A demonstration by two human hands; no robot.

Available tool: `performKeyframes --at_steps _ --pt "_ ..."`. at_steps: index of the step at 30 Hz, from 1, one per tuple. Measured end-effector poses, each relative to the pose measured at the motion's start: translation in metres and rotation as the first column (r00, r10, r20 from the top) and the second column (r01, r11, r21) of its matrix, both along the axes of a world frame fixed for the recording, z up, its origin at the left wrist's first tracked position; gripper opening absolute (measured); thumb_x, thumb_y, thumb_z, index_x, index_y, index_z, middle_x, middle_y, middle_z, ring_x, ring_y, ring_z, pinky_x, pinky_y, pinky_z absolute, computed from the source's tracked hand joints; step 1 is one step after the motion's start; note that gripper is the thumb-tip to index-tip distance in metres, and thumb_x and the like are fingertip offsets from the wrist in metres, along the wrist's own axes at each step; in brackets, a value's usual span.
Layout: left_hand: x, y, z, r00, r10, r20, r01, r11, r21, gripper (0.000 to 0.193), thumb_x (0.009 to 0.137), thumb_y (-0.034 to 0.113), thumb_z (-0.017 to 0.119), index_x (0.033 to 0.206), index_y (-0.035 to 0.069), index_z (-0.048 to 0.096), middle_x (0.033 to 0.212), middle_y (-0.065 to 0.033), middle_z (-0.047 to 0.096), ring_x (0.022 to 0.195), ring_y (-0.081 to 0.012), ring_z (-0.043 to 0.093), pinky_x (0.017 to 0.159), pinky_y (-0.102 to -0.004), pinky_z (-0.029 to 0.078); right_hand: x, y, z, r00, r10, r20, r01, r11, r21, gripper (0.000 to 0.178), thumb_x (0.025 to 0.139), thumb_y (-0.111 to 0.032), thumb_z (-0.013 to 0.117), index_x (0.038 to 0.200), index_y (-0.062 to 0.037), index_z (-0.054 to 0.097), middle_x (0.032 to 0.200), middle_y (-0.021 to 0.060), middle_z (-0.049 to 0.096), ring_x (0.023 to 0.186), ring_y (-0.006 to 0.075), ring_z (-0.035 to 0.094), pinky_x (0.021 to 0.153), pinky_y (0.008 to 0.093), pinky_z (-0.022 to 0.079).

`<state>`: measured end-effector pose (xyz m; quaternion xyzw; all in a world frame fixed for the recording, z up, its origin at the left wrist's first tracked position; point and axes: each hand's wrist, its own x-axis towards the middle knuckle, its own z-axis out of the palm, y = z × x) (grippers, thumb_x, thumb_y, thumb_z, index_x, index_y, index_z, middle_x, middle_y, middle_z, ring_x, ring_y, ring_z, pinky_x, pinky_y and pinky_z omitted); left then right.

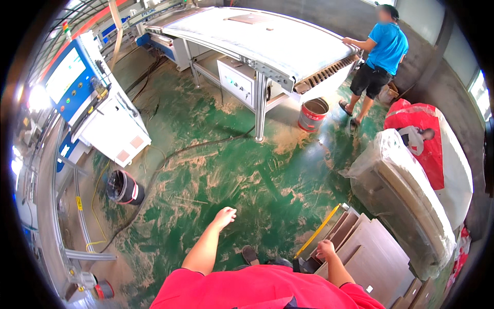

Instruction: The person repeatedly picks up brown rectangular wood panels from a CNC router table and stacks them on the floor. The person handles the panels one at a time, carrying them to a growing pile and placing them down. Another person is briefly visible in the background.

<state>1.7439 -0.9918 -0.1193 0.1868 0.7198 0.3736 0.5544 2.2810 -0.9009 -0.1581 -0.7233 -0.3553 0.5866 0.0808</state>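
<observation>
My left hand (224, 218) hangs over the dusty green floor with its fingers curled in, and I see nothing in it. On the other side, my right hand (324, 250) is loosely closed just above the left part of a stack of brown flat panels (379, 247). Nothing shows between its fingers, and I cannot tell whether it touches a panel. Beside that stack runs a long thin yellow bar (318, 230).
Ahead stands a long conveyor table (221, 27), with a person in blue (383, 46) at its right end. A red bucket (313, 114) sits below. Left are a control cabinet (110, 121), a black bin (125, 187) and a floor cable (170, 157). Plastic-wrapped boards (411, 201) lean at right.
</observation>
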Motion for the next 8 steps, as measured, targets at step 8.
performKeyframes --at_steps 8 --pt "-0.103 0.16 0.013 0.928 -0.373 -0.023 0.371 0.926 -0.064 0.036 0.097 0.038 0.061 0.113 0.006 0.064 0.104 -0.0087 0.068 0.086 -0.0185 0.064 0.084 -0.0374 0.052 -0.054 0.007 -0.063 0.96 -0.275 0.057 0.277 0.897 -0.344 0.029 0.09 -0.022 0.063 0.114 -0.0064 0.056 0.073 0.0044 0.053 0.053 0.0231 0.055 0.059 0.0561 0.058"
